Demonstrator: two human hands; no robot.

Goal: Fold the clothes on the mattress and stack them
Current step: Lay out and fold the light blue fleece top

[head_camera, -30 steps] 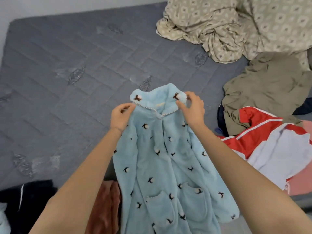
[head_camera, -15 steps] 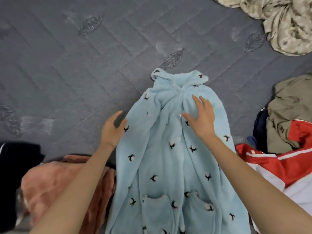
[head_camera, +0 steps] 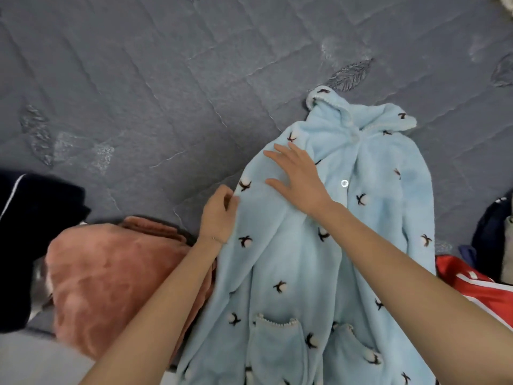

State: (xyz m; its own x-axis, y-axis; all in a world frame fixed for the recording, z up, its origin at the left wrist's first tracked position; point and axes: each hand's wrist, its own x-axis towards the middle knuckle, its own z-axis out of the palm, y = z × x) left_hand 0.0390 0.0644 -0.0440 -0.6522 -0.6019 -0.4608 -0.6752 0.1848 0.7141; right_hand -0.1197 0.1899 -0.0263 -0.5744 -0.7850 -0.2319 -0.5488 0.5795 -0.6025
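Nearest, beside the pocketed hem of the blue fleece robe (head_camera: 319, 273): a folded pink fleece (head_camera: 111, 279) on the left, a red garment (head_camera: 472, 287) on the right. Further up, apparently smoothing before a first fold: left hand (head_camera: 219, 215) pinching the robe's side edge, right hand (head_camera: 297, 176) flat, fingers spread, on its chest. Next, likely folding that side inward, collar end kept flat on the gray mattress (head_camera: 166, 93); no container visible.

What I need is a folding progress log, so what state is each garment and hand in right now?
blue fleece robe: unfolded, spread front up on the mattress, collar farthest away.
left hand: pinches the robe's outer edge.
right hand: open, flat on the robe's chest.
pink fleece garment: bundled beside the robe, looks folded.
red and white garment: partly in frame, looks unfolded.
dark garment: at the frame edge, fold unclear.
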